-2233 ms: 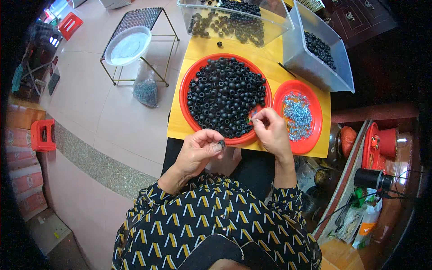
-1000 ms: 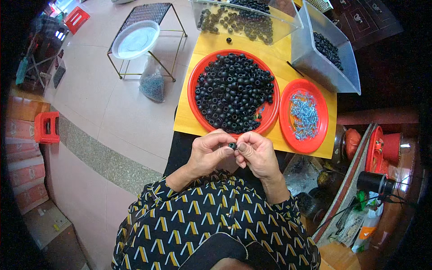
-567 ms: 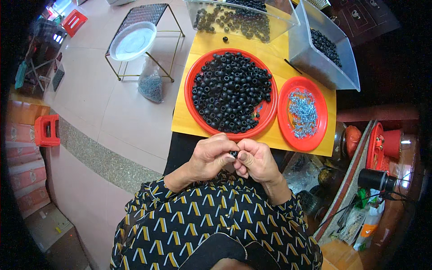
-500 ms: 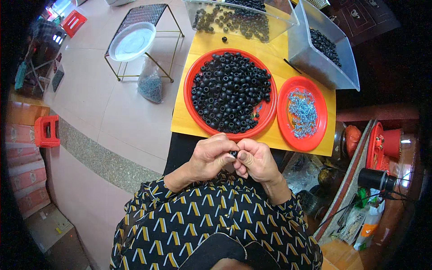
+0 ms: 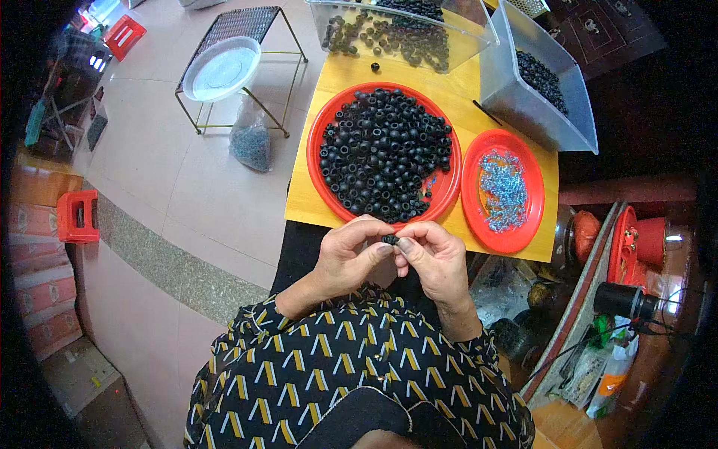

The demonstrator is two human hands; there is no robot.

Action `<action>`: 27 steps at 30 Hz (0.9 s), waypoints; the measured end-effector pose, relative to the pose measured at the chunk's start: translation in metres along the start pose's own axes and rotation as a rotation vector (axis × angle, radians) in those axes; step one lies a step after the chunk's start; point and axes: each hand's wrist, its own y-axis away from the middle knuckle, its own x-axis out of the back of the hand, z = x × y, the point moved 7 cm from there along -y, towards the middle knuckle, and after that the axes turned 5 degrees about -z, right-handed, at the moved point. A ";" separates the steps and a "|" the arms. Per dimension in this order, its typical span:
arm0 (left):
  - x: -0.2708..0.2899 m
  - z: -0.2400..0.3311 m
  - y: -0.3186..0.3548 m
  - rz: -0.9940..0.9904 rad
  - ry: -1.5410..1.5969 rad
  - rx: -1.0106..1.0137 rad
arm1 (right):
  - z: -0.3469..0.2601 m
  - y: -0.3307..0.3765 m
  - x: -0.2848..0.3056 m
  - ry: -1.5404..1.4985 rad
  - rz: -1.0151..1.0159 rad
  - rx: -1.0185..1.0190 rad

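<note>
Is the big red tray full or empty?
Nearly full: black rings cover most of the big red tray, leaving only its rim bare.

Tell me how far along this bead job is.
Looks done: two clear bins at the back hold black pieces, though whether they are finished cannot be told. In hand: the left hand and right hand pinch one black ring between fingertips. Left: the big red tray is heaped with rings, and the small red plate holds many blue bits.
</note>
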 end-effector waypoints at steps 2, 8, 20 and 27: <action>0.000 0.001 0.001 0.018 0.039 0.043 | 0.000 0.000 -0.002 -0.002 -0.016 -0.005; 0.002 -0.007 0.003 0.007 0.123 0.075 | 0.002 -0.002 0.001 -0.013 -0.006 -0.043; 0.004 0.001 0.000 -0.030 0.052 -0.055 | 0.013 -0.003 0.000 -0.215 -0.072 -0.196; 0.001 0.009 -0.003 -0.110 -0.094 -0.114 | 0.013 -0.003 0.000 -0.224 -0.082 -0.169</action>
